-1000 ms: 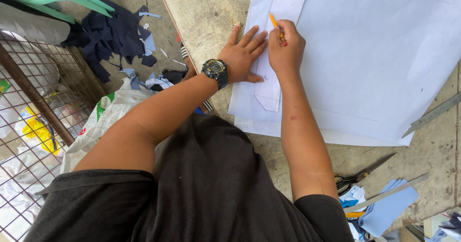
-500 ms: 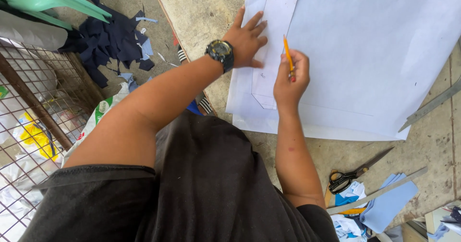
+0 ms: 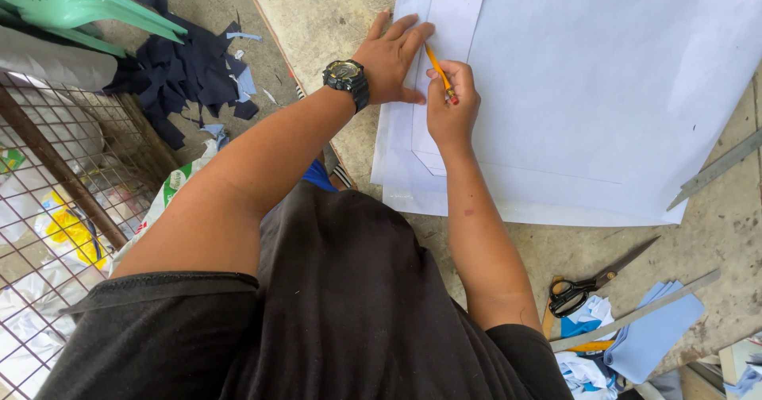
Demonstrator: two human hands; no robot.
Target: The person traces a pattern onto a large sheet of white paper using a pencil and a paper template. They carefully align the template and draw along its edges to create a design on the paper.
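A large white fabric sheet (image 3: 603, 90) lies spread on the concrete floor. A narrow white pattern strip (image 3: 456, 19) rests on its left part. My left hand (image 3: 390, 57), with a black wristwatch (image 3: 347, 78) on the wrist, presses flat on the strip's left edge. My right hand (image 3: 451, 102) grips an orange pencil (image 3: 438, 70) whose tip points up along the strip, just right of my left hand's fingers.
Black-handled scissors (image 3: 583, 287) lie at the lower right, beside a metal ruler (image 3: 635, 313) and blue cloth pieces (image 3: 655, 332). Another ruler (image 3: 714, 170) lies at the right edge. Dark fabric scraps (image 3: 186, 75), a green plastic chair (image 3: 87, 3) and a wire cage (image 3: 55, 209) stand left.
My right hand has moved back up the strip with the pencil, close beside my left hand. My left hand stays pressed on the strip.
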